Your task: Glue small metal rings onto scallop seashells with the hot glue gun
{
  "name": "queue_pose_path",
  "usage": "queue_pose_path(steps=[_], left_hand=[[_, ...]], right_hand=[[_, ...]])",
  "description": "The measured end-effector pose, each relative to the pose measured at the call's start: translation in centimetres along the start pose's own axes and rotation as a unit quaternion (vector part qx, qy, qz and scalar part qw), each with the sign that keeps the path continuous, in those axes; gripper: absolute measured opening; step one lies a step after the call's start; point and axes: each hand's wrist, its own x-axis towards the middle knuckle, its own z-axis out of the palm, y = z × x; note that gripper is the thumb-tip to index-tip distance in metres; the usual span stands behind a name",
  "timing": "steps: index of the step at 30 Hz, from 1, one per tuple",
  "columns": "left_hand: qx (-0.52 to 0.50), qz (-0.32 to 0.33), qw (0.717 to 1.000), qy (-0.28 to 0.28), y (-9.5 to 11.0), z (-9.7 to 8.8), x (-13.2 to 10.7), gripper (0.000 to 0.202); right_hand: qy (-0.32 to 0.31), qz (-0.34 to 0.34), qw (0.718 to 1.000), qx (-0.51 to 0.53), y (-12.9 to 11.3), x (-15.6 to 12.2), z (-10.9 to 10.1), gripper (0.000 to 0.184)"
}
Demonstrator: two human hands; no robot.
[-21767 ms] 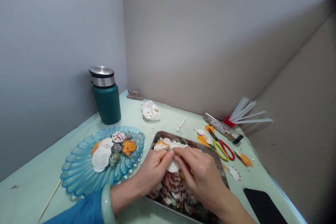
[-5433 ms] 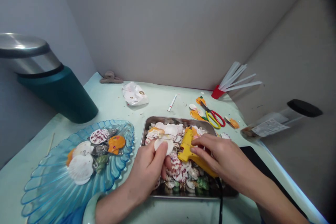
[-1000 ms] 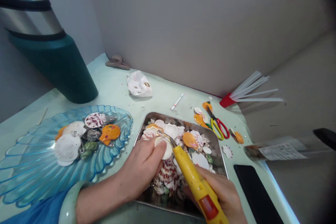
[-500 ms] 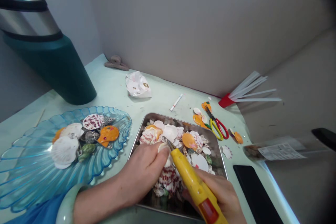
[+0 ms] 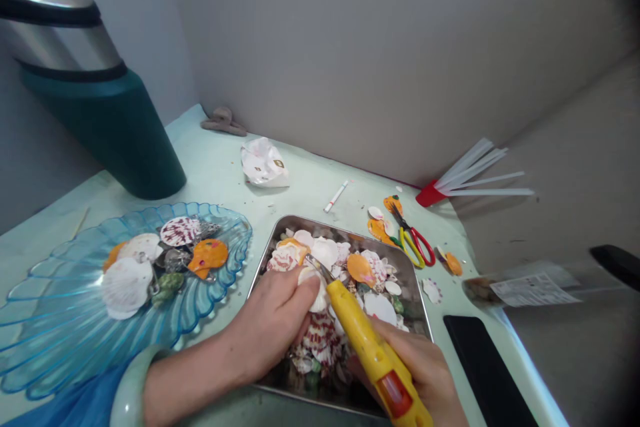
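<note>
My left hand (image 5: 277, 310) is closed around a white seashell (image 5: 316, 291), pinching it over the metal tray (image 5: 255, 278). My right hand (image 5: 415, 360) grips a yellow-handled tool (image 5: 367, 343) with a slim metal tip and a red panel on its side. The tip lies at the upper edge of the held shell; whether it touches cannot be made out. Beneath both hands the tray is filled with many shells, among them an orange one (image 5: 361, 269) and a red-striped scallop shell (image 5: 323, 337). My right fingers are partly hidden behind the handle.
At left stand a blue scalloped dish (image 5: 65, 340) with shells and a tall green flask (image 5: 115, 127). Scissors (image 5: 415, 240), a red cup with white sticks (image 5: 431, 194), crumpled paper (image 5: 265, 167), a white pen-like stick (image 5: 336, 196) and a black phone-like slab (image 5: 487, 367) lie around the tray.
My left thumb has shifted slightly left and down, so more of the white shell shows. The tool's metal tip has moved slightly left and up. The view has shifted slightly.
</note>
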Motion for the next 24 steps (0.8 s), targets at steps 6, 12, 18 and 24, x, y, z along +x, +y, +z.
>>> queue_pose_path(steps=[6,12,18,24], left_hand=[[-0.016,0.001,1.0,0.015,0.01,0.03,0.1,0.054],[0.006,0.002,1.0,0.006,-0.04,-0.03,0.08,0.052],[0.024,0.019,0.999,0.02,-0.2,0.24,0.3,0.046],[-0.037,0.007,0.999,0.006,-0.41,0.12,0.15,0.052]], right_hand=[[-0.004,-0.001,1.0,-0.002,0.17,-0.04,0.07,0.034],[-0.004,-0.012,1.0,0.011,0.35,-0.03,0.19,0.039],[0.022,-0.036,0.999,0.021,0.32,0.09,0.46,0.039],[0.028,-0.003,1.0,0.006,-0.51,0.34,0.23,0.027]])
